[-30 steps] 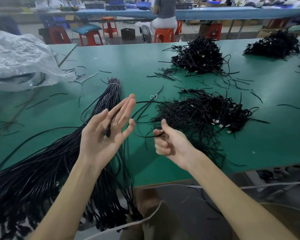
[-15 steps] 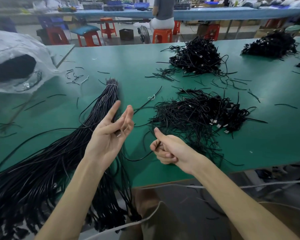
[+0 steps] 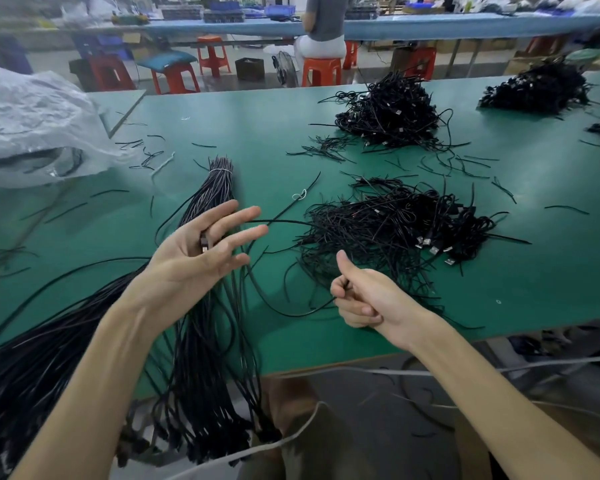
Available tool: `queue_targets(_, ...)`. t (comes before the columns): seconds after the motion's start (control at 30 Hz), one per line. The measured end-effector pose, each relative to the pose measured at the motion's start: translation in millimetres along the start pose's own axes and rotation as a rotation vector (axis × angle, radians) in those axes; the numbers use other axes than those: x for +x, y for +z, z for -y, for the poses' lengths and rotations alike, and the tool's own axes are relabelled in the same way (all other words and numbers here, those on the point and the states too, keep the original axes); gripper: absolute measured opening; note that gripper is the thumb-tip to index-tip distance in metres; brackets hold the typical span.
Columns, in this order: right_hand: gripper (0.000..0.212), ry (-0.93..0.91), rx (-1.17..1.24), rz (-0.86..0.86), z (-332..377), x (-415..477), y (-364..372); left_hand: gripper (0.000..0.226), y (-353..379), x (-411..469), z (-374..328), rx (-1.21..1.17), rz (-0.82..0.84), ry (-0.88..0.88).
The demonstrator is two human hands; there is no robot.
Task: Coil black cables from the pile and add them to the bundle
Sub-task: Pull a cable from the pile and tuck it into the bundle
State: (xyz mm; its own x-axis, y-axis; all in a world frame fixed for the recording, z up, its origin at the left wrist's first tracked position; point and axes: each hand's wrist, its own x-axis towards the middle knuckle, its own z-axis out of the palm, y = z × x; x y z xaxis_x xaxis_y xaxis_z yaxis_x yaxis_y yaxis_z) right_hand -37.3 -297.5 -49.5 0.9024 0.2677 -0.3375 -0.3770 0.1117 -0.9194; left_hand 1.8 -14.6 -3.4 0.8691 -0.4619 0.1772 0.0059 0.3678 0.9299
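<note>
My left hand (image 3: 201,251) is palm up with fingers stretched toward the right, and the plug end of a black cable (image 3: 291,311) is pinched between them. The cable sags in a loop over the green table (image 3: 257,133) to my right hand (image 3: 357,299), which grips it in a fist with the thumb up. Another strand runs from my left fingers to the tangled pile (image 3: 395,226) just beyond my right hand. The long bundle (image 3: 219,188), tied with a white band at its far end, lies under my left hand and hangs over the table's front edge.
Two more cable piles (image 3: 392,112) (image 3: 537,88) sit farther back on the right. A crumpled clear plastic bag (image 3: 32,126) lies at the left. A thick mass of black cables (image 3: 21,368) drapes off the lower left. Short cable scraps are scattered around. A person sits at the far bench.
My left fingers closed together, then spread again, now pointing rightward. My right fist shifted slightly down and right, and the cable loop between my hands hangs lower.
</note>
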Motion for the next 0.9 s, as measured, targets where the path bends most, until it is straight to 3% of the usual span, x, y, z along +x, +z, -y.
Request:
queue_targets(0.1,0.061,0.016,0.008,0.008,-2,-5,-8,0.097,-6,-2,-6,0.034,0.048,0.001)
queue_targets(0.2,0.063,0.016,-0.105,0.058,-3,-11,-13,0.086,-1,8,-2,0.134,-0.185,-0.134)
queue_targets(0.3,0.069,0.021,-0.333,0.080,1,-18,-14,0.092,-3,13,12,0.268,-0.309,-0.362)
queue_targets(0.5,0.068,-0.124,-0.567,0.023,15,-24,-14,0.115,-7,11,38,0.302,-0.134,-0.628)
queue_targets(0.7,0.045,-0.337,-0.735,-0.277,9,-20,-12,0.119,-2,13,35,0.670,-0.192,-0.540)
queue_targets(0.9,0.034,-0.521,-0.351,-0.314,15,-21,-11,0.083,-2,11,36,0.671,-0.238,-0.487)
